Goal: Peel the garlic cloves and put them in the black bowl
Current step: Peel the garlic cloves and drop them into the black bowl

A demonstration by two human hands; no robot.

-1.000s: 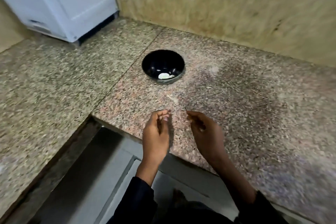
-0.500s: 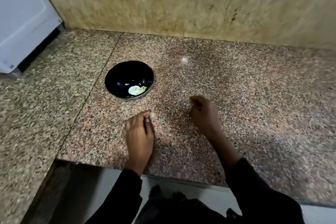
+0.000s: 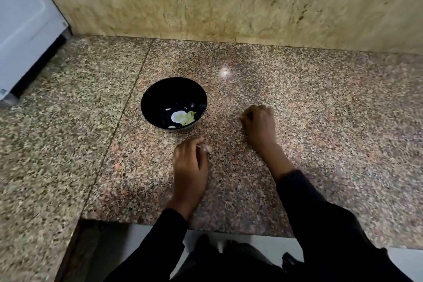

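I pinch a small pale garlic clove [image 3: 207, 148] at the tips of my left hand [image 3: 190, 167], just in front of the round black bowl [image 3: 148, 107]. It looks whitish with a bit of pink, and I think some skin may be on it, but it is too blurry to be sure. In the bowl sit a few pale peeled bits and one greenish piece [image 3: 183, 117], so some of the job is done. This clove has yet to go in, and I see no other cloves waiting on the speckled pink stone bench [image 3: 320, 121]. My right hand [image 3: 259, 125] rests on the bench beside the bowl with its fingers [image 3: 248, 117] curled under. I cannot tell if they hold anything. A white cabinet [image 3: 23, 18] stands far left.
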